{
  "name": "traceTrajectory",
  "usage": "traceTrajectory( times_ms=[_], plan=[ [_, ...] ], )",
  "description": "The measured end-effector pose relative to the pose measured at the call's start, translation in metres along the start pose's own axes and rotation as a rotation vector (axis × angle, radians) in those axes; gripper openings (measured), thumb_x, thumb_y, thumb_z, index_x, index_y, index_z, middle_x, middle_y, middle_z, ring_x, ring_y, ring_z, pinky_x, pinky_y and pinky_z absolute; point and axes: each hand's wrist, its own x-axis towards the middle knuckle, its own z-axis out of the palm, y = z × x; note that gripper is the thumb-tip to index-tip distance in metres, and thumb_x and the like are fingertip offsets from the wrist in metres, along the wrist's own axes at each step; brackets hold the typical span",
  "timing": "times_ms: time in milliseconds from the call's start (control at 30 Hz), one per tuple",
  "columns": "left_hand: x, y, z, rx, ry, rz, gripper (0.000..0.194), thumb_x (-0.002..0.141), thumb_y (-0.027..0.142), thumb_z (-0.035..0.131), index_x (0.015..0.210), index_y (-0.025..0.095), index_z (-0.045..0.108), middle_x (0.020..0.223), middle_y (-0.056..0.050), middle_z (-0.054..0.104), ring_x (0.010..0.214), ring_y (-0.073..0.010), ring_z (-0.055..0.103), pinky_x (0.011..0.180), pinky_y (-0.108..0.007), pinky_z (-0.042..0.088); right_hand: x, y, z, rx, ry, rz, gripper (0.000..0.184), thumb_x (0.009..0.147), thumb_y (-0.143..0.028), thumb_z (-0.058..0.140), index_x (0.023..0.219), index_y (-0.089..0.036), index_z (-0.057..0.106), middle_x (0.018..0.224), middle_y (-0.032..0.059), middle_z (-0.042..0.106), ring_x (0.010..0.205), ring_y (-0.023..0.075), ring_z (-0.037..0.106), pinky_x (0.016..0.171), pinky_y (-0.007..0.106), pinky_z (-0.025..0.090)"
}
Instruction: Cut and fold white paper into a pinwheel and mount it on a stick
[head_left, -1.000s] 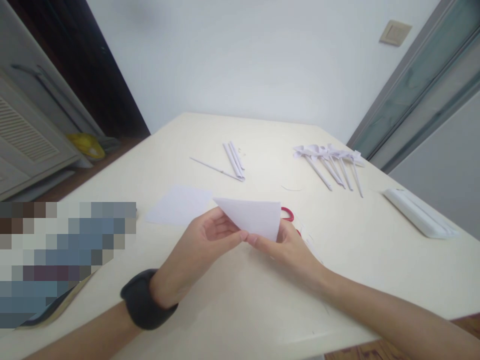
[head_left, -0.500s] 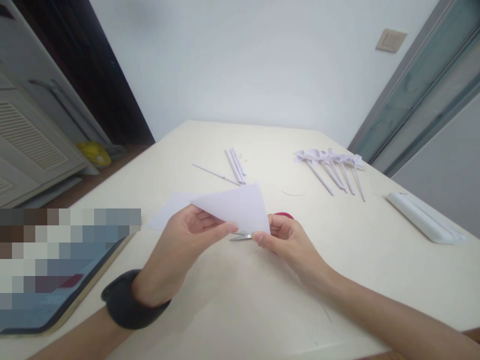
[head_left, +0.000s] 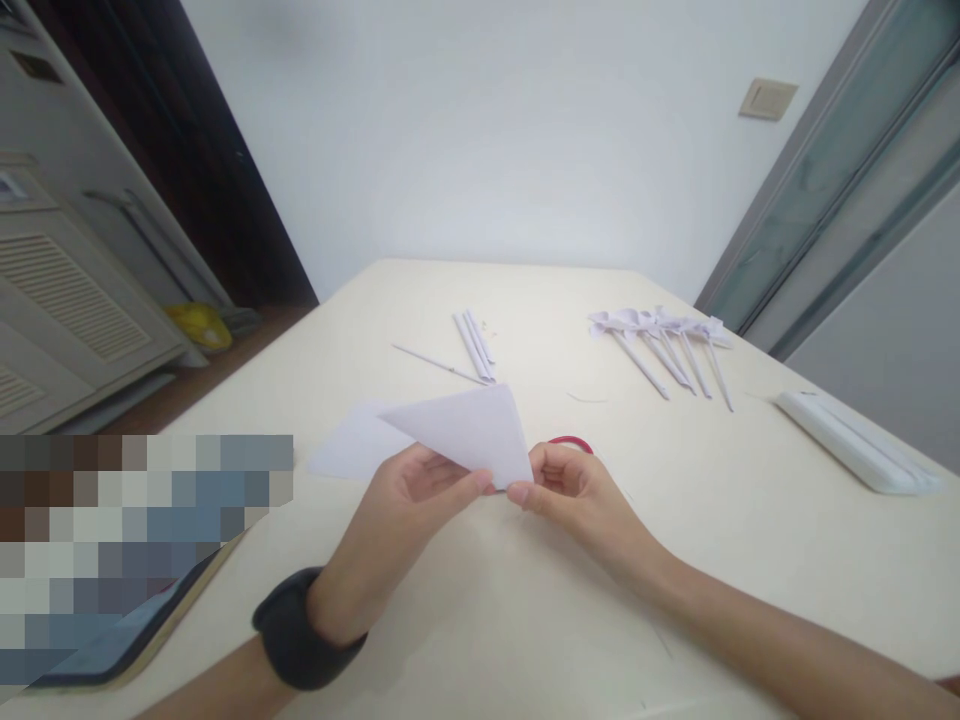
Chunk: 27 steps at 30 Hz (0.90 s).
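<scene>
Between my two hands is a white sheet of paper (head_left: 472,425), folded into a triangular shape and raised off the table. My left hand (head_left: 431,490) pinches its lower edge, thumb on the near side. At the lower right corner my right hand (head_left: 559,480) pinches the same paper between thumb and fingers. Red-handled scissors (head_left: 574,441) lie behind my right hand; their blades are hidden by the paper and hands. Another white paper piece (head_left: 356,445) lies flat to the left, partly under the raised one.
Several paper pinwheels (head_left: 660,345) on sticks lie at the back right. Rolled paper tubes (head_left: 474,345) and a thin stick (head_left: 435,362) are beyond my hands. A white package (head_left: 855,445) lies right; a dark-edged tablet-like object (head_left: 142,640), partly blurred out, is left.
The scissor blades, visible under the paper before, are now covered. My hands have moved slightly nearer each other along the paper's lower edge. The whole view has shifted a little.
</scene>
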Motion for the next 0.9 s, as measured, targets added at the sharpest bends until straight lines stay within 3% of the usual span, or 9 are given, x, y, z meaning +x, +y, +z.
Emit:
traceTrajectory(
  times_ms=[100, 300, 433, 467, 533, 600, 733, 900],
  plan=[
    [0.0, 0.001, 0.003, -0.012, -0.01, 0.011, 0.024, 0.071, 0.026, 0.065, 0.094, 0.02, 0.063, 0.098, -0.007, 0.07, 0.094, -0.0263, 0.063, 0.082, -0.037, 0.048, 0.0, 0.001, 0.001, -0.045, 0.0, -0.013, 0.021, 0.076, -0.033, 0.061, 0.068, -0.017, 0.049, 0.066, -0.0028, 0.048, 0.062, 0.0098, 0.045, 0.054, 0.021, 0.033],
    [-0.001, 0.004, 0.009, 0.029, 0.043, -0.023, 0.012, 0.068, 0.025, 0.066, 0.077, 0.018, 0.065, 0.083, -0.005, 0.072, 0.086, -0.0269, 0.064, 0.075, -0.035, 0.049, -0.002, -0.013, -0.006, -0.309, -0.041, -0.099, 0.013, 0.077, -0.03, 0.061, 0.075, -0.019, 0.056, 0.068, -0.0017, 0.055, 0.063, 0.0113, 0.05, 0.055, 0.022, 0.037],
    [-0.002, 0.008, 0.005, 0.052, 0.094, -0.079, 0.011, 0.07, 0.027, 0.064, 0.074, 0.017, 0.065, 0.078, -0.005, 0.071, 0.072, -0.0239, 0.065, 0.064, -0.032, 0.049, 0.005, -0.022, -0.029, -0.669, 0.251, -0.364, 0.015, 0.084, -0.026, 0.051, 0.095, -0.021, 0.06, 0.074, 0.001, 0.06, 0.064, 0.0133, 0.052, 0.062, 0.025, 0.039],
    [-0.002, 0.008, 0.004, 0.051, 0.09, -0.094, 0.012, 0.071, 0.028, 0.063, 0.075, 0.017, 0.065, 0.076, -0.005, 0.071, 0.069, -0.0232, 0.064, 0.062, -0.032, 0.048, 0.007, -0.021, -0.034, -0.739, 0.21, -0.329, 0.016, 0.085, -0.026, 0.049, 0.093, -0.022, 0.062, 0.074, 0.0012, 0.063, 0.062, 0.0132, 0.052, 0.059, 0.025, 0.038],
    [-0.002, 0.009, 0.004, 0.048, 0.073, -0.123, 0.014, 0.072, 0.029, 0.062, 0.074, 0.016, 0.065, 0.072, -0.006, 0.07, 0.066, -0.023, 0.063, 0.059, -0.032, 0.047, 0.013, -0.016, -0.043, -0.842, -0.006, -0.19, 0.021, 0.085, -0.024, 0.046, 0.079, -0.022, 0.066, 0.072, 0.0006, 0.066, 0.06, 0.0137, 0.055, 0.055, 0.025, 0.038],
    [-0.001, 0.009, 0.004, 0.048, 0.078, -0.125, 0.014, 0.072, 0.03, 0.062, 0.071, 0.016, 0.065, 0.072, -0.005, 0.07, 0.069, -0.0237, 0.063, 0.061, -0.032, 0.047, 0.017, -0.012, -0.048, -0.873, 0.001, -0.173, 0.025, 0.086, -0.023, 0.044, 0.076, -0.022, 0.067, 0.071, 0.0011, 0.067, 0.06, 0.0149, 0.056, 0.056, 0.026, 0.037],
    [0.002, 0.01, 0.004, 0.015, 0.106, -0.08, 0.011, 0.071, 0.029, 0.064, 0.073, 0.019, 0.064, 0.079, -0.004, 0.07, 0.078, -0.0242, 0.063, 0.071, -0.032, 0.046, 0.019, -0.009, -0.053, -0.92, 0.09, -0.182, 0.025, 0.087, -0.022, 0.039, 0.089, -0.022, 0.065, 0.074, 0.0019, 0.067, 0.061, 0.0152, 0.055, 0.056, 0.026, 0.036],
    [0.002, 0.011, 0.003, -0.015, 0.066, -0.116, 0.006, 0.072, 0.024, 0.061, 0.07, 0.019, 0.064, 0.072, -0.002, 0.07, 0.069, -0.0217, 0.063, 0.065, -0.03, 0.045, 0.019, -0.006, -0.055, -0.982, 0.007, -0.144, 0.023, 0.082, -0.022, 0.047, 0.071, -0.021, 0.067, 0.061, 0.0024, 0.064, 0.053, 0.0149, 0.053, 0.05, 0.026, 0.032]
  ],
)
